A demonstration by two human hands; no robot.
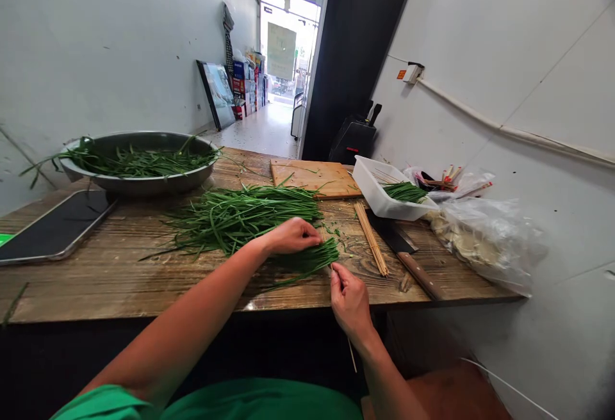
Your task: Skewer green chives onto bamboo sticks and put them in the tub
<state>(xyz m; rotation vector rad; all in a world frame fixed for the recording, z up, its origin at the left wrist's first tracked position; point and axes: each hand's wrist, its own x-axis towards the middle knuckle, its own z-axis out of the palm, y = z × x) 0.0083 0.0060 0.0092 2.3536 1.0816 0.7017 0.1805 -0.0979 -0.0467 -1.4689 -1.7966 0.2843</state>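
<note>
Near the front of the wooden table, my left hand [292, 237] is closed over a small bunch of green chives [314, 258], with its fingers pressed on the top. My right hand [350, 297] pinches a thin bamboo skewer [352, 355], whose lower end sticks out below the hand, past the table edge. The skewer's upper part meets the near side of the bunch, close to its cut ends. Behind my left hand lies a larger pile of chives [240, 214]. To the right rests a bundle of bamboo skewers [370, 239].
A cleaver [418, 274] lies right of the skewers. Behind it stand a white plastic tub [375, 191] with skewered chives, a cutting board [317, 178] and a plastic bag [485, 237]. A metal basin [144, 183] of chives and a tablet-like device [52, 228] occupy the left.
</note>
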